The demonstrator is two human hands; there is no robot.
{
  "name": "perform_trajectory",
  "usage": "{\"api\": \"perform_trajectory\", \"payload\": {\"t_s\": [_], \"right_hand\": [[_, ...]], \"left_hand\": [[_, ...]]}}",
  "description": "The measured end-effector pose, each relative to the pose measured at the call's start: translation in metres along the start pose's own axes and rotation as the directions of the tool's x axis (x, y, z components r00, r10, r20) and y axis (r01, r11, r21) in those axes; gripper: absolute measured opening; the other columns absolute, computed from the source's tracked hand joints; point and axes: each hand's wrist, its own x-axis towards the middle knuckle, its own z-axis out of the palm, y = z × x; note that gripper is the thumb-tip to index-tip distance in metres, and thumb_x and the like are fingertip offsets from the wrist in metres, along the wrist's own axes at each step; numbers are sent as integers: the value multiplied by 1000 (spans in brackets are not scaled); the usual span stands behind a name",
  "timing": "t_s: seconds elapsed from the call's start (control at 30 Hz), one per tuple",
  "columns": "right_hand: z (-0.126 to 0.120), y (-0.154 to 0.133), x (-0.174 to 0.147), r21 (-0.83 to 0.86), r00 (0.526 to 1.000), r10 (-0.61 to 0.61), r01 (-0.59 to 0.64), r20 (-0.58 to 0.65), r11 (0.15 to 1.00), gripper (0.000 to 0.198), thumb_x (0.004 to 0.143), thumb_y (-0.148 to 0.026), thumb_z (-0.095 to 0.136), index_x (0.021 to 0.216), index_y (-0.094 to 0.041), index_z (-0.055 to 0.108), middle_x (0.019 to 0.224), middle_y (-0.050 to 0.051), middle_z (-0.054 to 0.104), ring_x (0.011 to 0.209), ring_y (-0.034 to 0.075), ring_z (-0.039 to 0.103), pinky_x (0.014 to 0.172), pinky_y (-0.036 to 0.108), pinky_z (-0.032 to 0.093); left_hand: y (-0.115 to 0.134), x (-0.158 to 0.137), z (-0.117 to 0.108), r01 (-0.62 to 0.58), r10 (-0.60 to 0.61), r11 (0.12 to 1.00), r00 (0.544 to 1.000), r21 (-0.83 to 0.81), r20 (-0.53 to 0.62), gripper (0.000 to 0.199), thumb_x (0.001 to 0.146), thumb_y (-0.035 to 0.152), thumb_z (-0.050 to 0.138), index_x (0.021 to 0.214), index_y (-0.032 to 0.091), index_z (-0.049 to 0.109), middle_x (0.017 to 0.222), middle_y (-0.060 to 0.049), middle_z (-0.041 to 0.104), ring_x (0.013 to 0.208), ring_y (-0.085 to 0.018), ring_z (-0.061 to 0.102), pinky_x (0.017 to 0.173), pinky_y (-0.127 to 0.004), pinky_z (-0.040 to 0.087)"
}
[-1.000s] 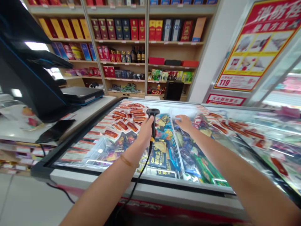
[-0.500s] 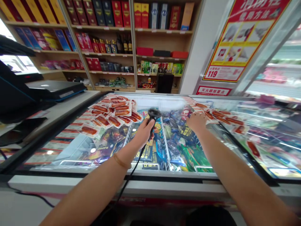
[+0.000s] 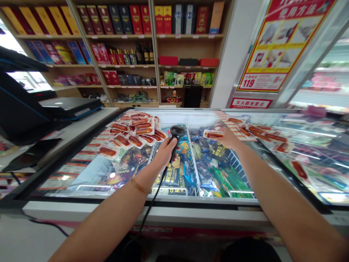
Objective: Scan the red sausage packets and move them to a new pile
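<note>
From here I'm looking down on the freezer (image 3: 204, 214). The scale (image 3: 72, 104) is in at my left, its stand cut off at the edge, though slightly more shows than half a second ago. On the glass (image 3: 87, 176) a heap (image 3: 143, 127) of sausages lies left, a looser group (image 3: 268, 135) right. My left hand (image 3: 165, 149) stays curled around the scanner (image 3: 177, 131), hiding part of its handle. My right hand (image 3: 229, 138) showed nothing at its fingers then; now it pinches a pack (image 3: 213, 134) by the near end, above the freezer. Blur hides those fingertips, and I can't tell whether the pack touches the glass.
</note>
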Motion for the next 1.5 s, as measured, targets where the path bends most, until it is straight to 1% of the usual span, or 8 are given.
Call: {"api": "perform_trajectory", "payload": {"t_s": [0.1,0.2,0.43,0.6,0.7,1.17,1.4,1.5], "right_hand": [[-1,-11,-1,53,997,-81,82,-18,995,38,70,-25,71,106,-18,60,109,9,61,102,24,57,90,36,44],[-1,-23,-3,74,983,-142,151,-116,986,32,74,-22,67,105,-19,59,111,10,58,107,25,54,97,38,40],[-9,-48,-10,124,923,-270,313,-274,942,25,80,-22,61,104,-20,58,107,10,57,110,26,51,96,38,41],[-16,-65,-17,166,927,-266,315,-263,934,22,81,-23,58,104,-22,57,105,10,59,106,27,53,90,39,44],[-16,-70,-20,171,908,-316,369,-276,913,22,81,-22,57,103,-21,57,103,10,59,103,26,54,91,39,43],[-18,-80,-25,180,891,-346,407,-293,895,20,82,-26,58,101,-21,56,101,9,61,99,26,56,90,37,44],[-16,-81,-27,209,914,-315,370,-254,905,25,81,-25,57,105,-22,56,105,11,61,105,28,55,94,42,43],[-8,-84,-29,247,915,-296,364,-273,898,32,81,-26,55,113,-21,53,113,12,60,110,28,55,98,43,41]], "left_hand": [[0,-2,2,-1,1,1000,999,-8,34,45,73,59,64,91,19,52,68,1,61,38,-7,49,35,-20,35],[1,-5,3,-2,3,1000,998,-13,64,46,72,59,65,91,19,52,70,0,62,37,-7,48,35,-20,34],[3,-9,4,-6,15,999,985,-51,170,48,71,59,64,93,18,51,68,1,60,38,-7,48,35,-21,34],[3,-8,3,-11,26,996,985,-93,169,47,71,59,64,92,18,51,68,1,60,38,-8,48,34,-21,35],[6,-10,4,-15,34,994,985,-109,167,46,72,58,64,91,18,51,69,1,60,38,-8,48,34,-21,35],[10,-15,6,-11,34,992,981,-122,190,47,73,55,65,98,18,52,70,1,59,40,-7,48,35,-20,34],[3,-9,5,11,10,994,980,-105,197,51,69,59,66,95,18,52,70,1,60,38,-7,48,34,-20,34],[8,-8,5,-18,25,997,995,-76,92,49,69,60,66,90,18,52,67,2,59,36,-6,47,34,-20,33]]}}
